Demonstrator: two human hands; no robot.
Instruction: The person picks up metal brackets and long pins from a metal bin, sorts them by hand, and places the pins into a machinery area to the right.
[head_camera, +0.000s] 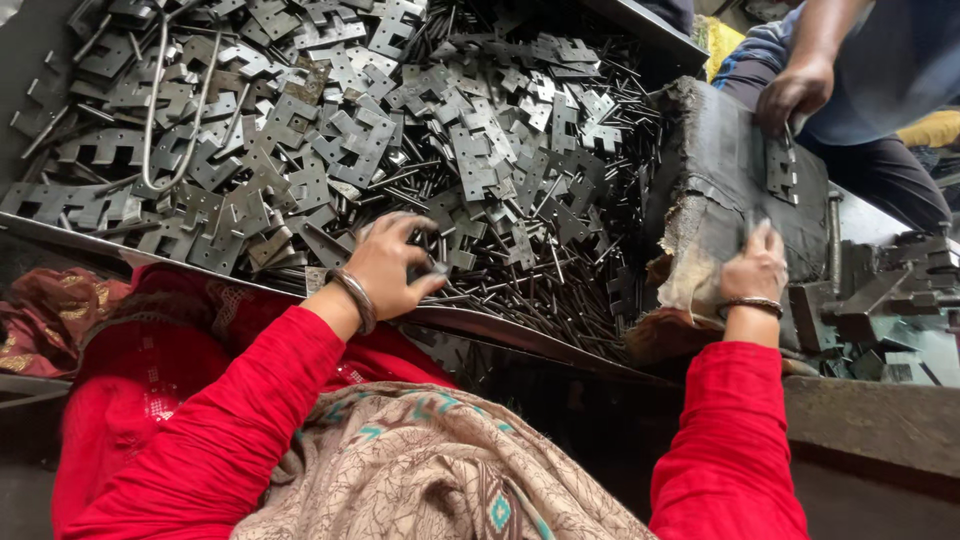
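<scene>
My left hand (390, 265) reaches into a big pile of flat grey metal plates (330, 130) and thin metal pins (540, 290) in a tray; its fingers curl around a small plate at the pile's near edge. My right hand (756, 270) rests on the front of a dark padded block (720, 190), fingers pressed against something small and blurred there. Both arms wear red sleeves and a bangle at the wrist.
Another person's hand (795, 92) touches a metal piece at the block's top right. A metal machine part (880, 290) stands to the right. A bent wire loop (165, 120) lies on the pile. Patterned cloth (420, 460) covers my lap.
</scene>
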